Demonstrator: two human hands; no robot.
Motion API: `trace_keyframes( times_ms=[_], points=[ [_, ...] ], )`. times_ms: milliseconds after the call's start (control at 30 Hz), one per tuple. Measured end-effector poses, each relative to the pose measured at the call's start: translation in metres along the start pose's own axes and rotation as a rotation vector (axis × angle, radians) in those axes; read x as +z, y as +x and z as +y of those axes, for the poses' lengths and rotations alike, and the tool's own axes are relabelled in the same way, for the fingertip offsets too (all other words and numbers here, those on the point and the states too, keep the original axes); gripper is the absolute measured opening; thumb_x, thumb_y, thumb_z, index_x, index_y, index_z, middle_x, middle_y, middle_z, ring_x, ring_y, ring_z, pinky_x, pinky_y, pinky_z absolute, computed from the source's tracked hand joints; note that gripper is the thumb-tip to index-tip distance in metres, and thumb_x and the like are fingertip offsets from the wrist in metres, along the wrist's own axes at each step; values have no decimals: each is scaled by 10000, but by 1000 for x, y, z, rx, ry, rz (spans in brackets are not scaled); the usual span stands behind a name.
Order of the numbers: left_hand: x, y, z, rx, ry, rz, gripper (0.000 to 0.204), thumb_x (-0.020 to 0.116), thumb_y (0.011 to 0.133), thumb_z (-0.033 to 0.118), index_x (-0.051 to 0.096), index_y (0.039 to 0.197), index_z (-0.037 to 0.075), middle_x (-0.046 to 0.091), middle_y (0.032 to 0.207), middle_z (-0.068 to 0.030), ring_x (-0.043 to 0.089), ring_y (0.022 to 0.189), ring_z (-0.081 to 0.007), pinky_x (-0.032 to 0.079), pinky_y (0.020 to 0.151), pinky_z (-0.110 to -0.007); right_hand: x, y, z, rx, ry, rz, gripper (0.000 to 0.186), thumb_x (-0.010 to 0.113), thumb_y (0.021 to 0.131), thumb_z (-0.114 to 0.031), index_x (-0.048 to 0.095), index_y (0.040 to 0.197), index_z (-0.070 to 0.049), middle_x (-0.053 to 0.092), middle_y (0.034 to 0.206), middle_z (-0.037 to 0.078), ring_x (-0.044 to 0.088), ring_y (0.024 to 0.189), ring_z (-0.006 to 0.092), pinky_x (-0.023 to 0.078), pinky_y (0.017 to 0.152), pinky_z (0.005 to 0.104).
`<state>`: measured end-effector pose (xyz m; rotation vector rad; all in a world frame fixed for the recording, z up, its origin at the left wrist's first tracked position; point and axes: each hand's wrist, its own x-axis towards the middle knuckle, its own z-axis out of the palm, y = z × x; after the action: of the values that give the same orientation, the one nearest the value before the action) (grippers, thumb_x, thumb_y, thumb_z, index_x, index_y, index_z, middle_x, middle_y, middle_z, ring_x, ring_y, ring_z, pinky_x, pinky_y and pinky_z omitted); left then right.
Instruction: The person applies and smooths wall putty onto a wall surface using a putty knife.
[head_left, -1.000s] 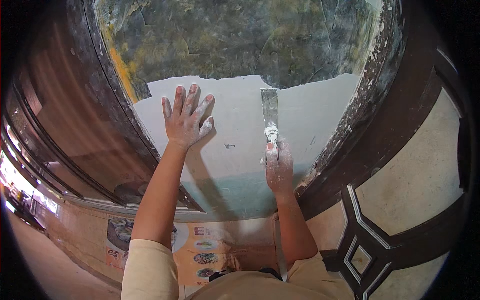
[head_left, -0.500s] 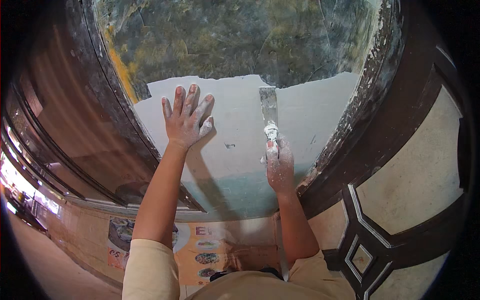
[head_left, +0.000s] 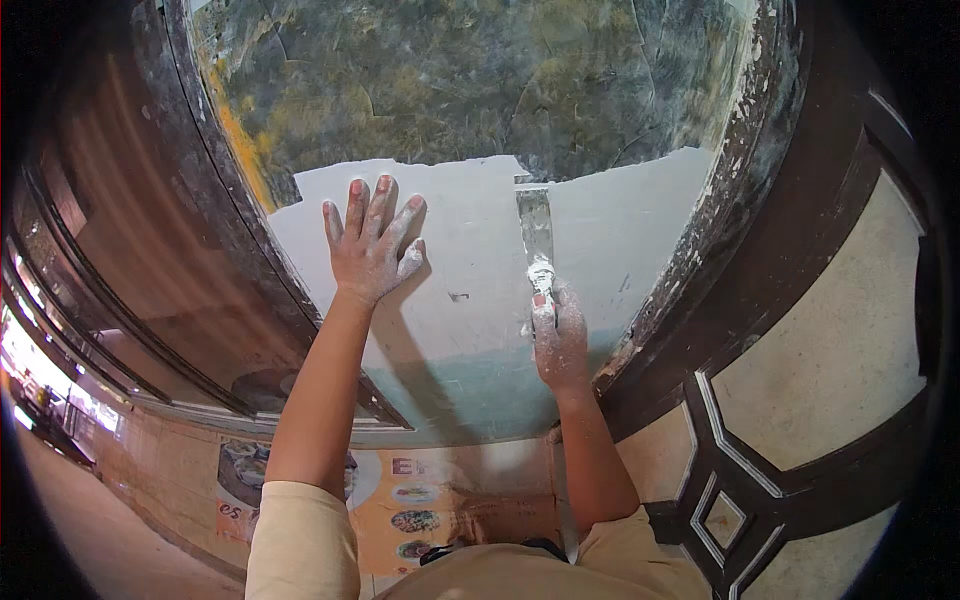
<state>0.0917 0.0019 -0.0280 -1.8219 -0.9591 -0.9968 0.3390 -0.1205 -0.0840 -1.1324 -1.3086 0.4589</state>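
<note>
My left hand lies against the bare white surface of the wall, fingers spread and dusted with white powder. My right hand is wrapped round the handle of a scraper, its thumb along the white-smeared neck. The scraper's flat metal blade points up and rests on the white surface, its tip just below the ragged edge of a dark mottled coating. That coating, grey-green with yellow patches, covers the upper wall. White dust coats my right hand too.
Dark, chipped wooden frames flank the wall, one on the left and one on the right. A dark panelled door stands at the right. Below, a printed orange sheet lies on the floor near my body.
The scraper and my right hand have slid slightly down, so the blade tip sits a little below the coating's edge. My left hand keeps its place on the wall.
</note>
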Motion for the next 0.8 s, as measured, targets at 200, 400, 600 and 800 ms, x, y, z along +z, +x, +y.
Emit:
trace_keyframes(
  times_ms=[200, 400, 600, 800],
  points=[
    [0, -1, -4, 2, 6, -3, 574, 648, 723, 400, 559, 1280, 292, 361, 1493, -92, 175, 1437, -338, 67, 1106, -618, 0, -2, -4, 57, 30, 6, 257, 506, 941, -237, 539, 1048, -6, 517, 743, 69, 532, 622, 148, 462, 599, 319],
    [0, -1, -3, 8, 11, 10, 570, 656, 713, 399, 570, 1265, 288, 363, 1491, -91, 180, 1436, -337, 84, 1095, -638, -1, 1, -4, 26, 41, 31, 261, 501, 943, -234, 541, 1048, 2, 520, 744, 75, 540, 576, 157, 463, 591, 317],
    [0, 0, -1, -1, -2, -1, 555, 655, 714, 394, 581, 1253, 284, 363, 1491, -94, 189, 1433, -338, 101, 1082, -651, 8, 8, 5, -72, 75, 33, 212, 468, 978, -229, 522, 999, -24, 466, 657, 3, 440, 534, 83, 384, 490, 268],
    [-1, -1, -5, 9, 18, 11, 557, 664, 714, 394, 581, 1253, 282, 365, 1491, -88, 190, 1433, -338, 103, 1082, -644, -7, 46, -41, 95, 92, -7, 297, 477, 963, -293, 530, 1032, -9, 514, 657, 83, 534, 599, 192, 445, 612, 338]
  ],
)
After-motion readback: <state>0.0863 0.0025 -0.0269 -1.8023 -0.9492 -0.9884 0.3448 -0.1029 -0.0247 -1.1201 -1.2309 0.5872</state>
